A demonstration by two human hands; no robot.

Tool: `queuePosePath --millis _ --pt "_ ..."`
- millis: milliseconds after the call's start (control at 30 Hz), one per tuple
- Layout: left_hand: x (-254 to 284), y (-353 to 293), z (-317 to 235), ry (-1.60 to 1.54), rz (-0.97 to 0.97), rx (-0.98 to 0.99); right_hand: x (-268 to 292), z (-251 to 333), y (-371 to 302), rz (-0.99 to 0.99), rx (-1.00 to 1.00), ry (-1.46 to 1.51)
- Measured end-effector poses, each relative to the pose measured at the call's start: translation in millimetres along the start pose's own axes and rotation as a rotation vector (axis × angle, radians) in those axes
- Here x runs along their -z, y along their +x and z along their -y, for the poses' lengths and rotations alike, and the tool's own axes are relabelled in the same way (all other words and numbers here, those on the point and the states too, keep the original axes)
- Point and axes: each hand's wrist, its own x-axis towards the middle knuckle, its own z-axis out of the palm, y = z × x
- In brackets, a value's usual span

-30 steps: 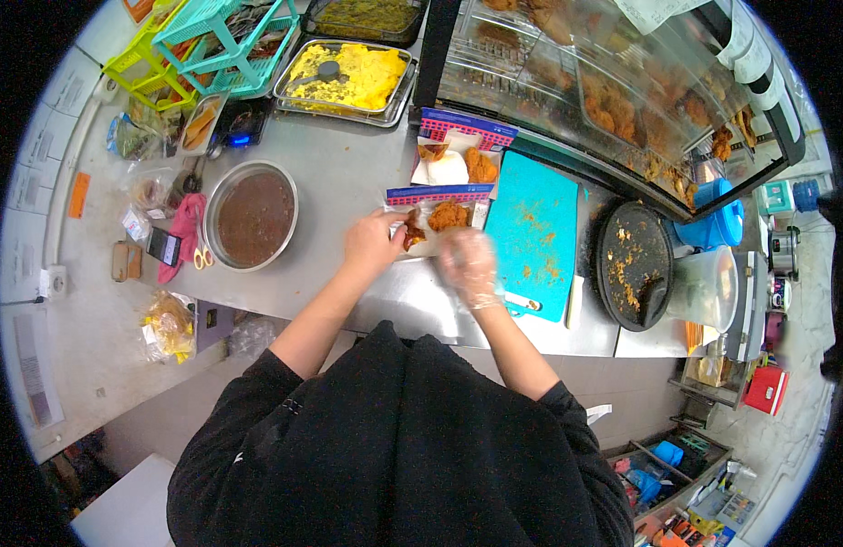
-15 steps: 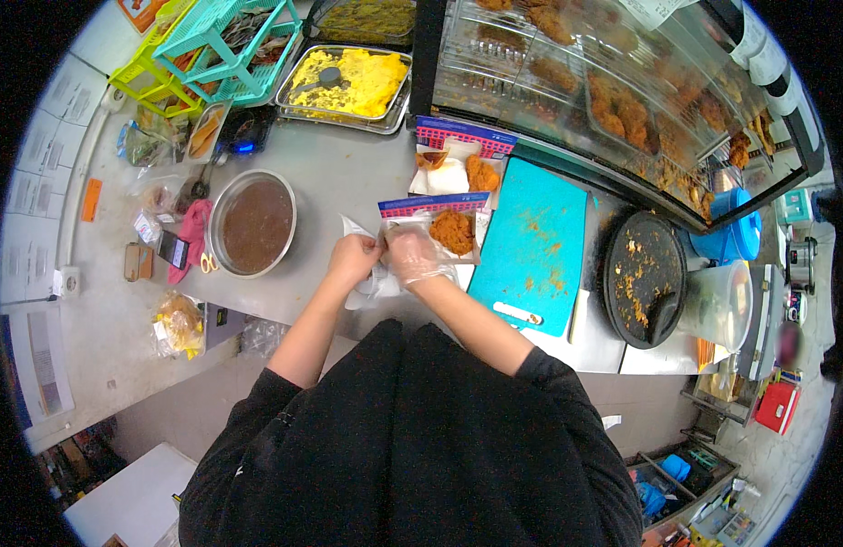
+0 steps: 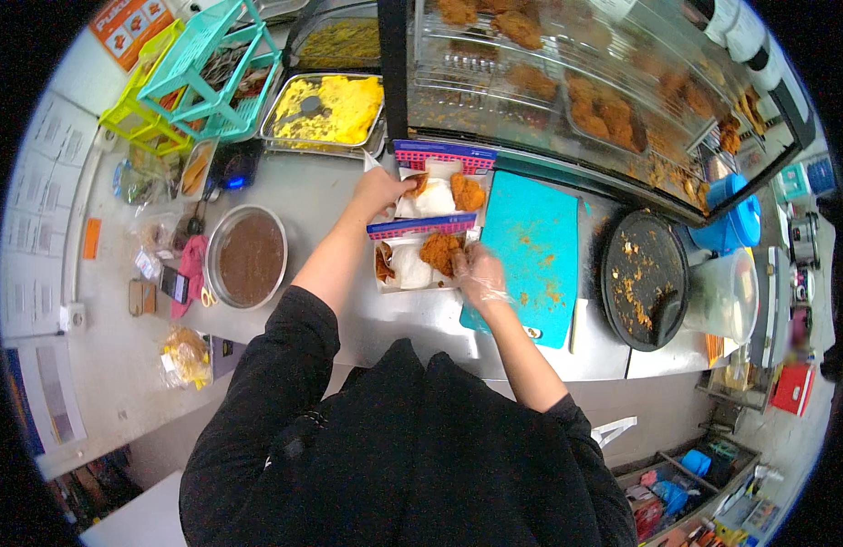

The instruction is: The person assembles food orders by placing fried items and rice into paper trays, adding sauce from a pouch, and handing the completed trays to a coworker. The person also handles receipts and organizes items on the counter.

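Fried chicken piece (image 3: 439,251): golden-brown, crumbed, lying in the near meal box (image 3: 419,260), a white carton with a red-and-blue lid edge, on the steel counter (image 3: 330,196) just left of the teal cutting board (image 3: 535,255).

Second meal box (image 3: 435,187): same kind, directly behind the first, holding white rice and another fried piece.

Right hand (image 3: 480,273): in a clear plastic glove, fingers curled loosely at the near box's right edge, touching or almost touching the chicken; I cannot tell whether it grips anything.

Left hand (image 3: 380,190): bare, reaching over to the far box, fingers pinched narrow on a small brownish item at its left side; what that item is I cannot make out.

Surroundings: round metal bowl of brown sauce (image 3: 248,257) to the left; tray of yellow food (image 3: 328,109) behind; black round pan with crumbs (image 3: 645,278) to the right; glass display case of fried pieces (image 3: 576,91) behind the boxes.

Handling note, my judgement: I would keep the gloved hand on the food and the bare one on carton and wrappers only, seat each piece snug beside the rice, and hold the lids clear of the crumbs and grease.
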Motion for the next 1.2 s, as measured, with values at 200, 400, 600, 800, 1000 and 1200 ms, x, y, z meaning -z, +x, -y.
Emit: queuePosePath --millis 200,400,600,800,1000,1200 --pt "-18 11 35 0.265 -0.016 -0.166 -28 -7 12 -0.005 -0.181 -0.154" --pt "-40 26 47 0.231 -0.299 -0.272 -80 -2 -49 -0.549 -0.272 0.181" --pt "-19 96 105 0.583 -0.353 -0.856 -162 -4 -109 -0.88 -0.408 0.647" --pt "25 177 104 1.054 -0.555 -1.17 -172 37 -221 -1.141 -0.673 0.425" --pt "42 99 53 0.491 0.099 -1.033 -199 80 -364 -1.395 -0.772 0.545" --pt "4 -97 59 0.267 0.726 -1.094 -316 97 -520 -1.453 -1.073 0.399"
